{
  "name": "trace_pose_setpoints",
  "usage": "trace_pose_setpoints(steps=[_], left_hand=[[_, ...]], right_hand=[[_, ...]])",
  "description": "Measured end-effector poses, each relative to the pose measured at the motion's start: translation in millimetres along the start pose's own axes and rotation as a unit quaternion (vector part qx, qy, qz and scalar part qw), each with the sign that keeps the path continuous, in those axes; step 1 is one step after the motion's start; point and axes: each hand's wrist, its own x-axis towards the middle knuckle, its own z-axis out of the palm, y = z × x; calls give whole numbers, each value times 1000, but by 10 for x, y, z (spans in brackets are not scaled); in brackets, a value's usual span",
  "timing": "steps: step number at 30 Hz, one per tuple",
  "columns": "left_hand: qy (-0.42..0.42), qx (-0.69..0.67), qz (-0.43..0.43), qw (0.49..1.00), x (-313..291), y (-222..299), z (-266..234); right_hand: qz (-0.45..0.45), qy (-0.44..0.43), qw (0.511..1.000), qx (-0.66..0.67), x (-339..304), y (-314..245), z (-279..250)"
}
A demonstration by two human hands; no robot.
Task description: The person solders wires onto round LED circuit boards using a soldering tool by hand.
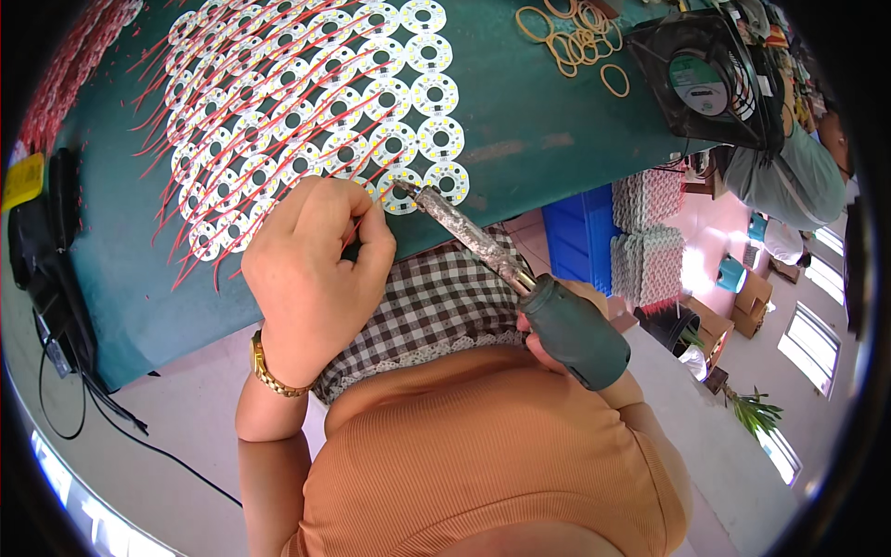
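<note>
Rows of round white LED boards (440,137) with small yellow chips and central holes lie on the green table. Red wires (176,281) run slantwise across most of them. My left hand (316,251), a gold watch on its wrist, is over the near edge of the rows. Its thumb and forefinger are pinched on a red wire (356,226); the fingertips are partly hidden. A soldering iron (478,243) with a thick green handle is in my right hand (538,349), which is mostly hidden behind that handle. The iron's tip is at a board (401,190) in the nearest row.
Rubber bands (575,42) and a black fan (701,84) lie at the table's far right. A black case with a yellow label (23,181) and cables is at the left edge. Beyond the table's right side stand a blue crate (577,237) and stacked boards (647,265).
</note>
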Motion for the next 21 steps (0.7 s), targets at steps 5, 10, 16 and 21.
trace_pose_setpoints(steps=[5,10,16,21], left_hand=[[-3,23,8,1000,-21,41,-38],[-7,31,6,999,15,5,30],[1,13,10,1000,78,-22,22],[-6,17,58,998,103,-19,-101]], right_hand=[[-242,70,963,-98,24,244,60],[105,24,992,72,-33,11,71],[-83,30,977,195,-82,-13,-15],[-85,4,996,20,19,152,-138]])
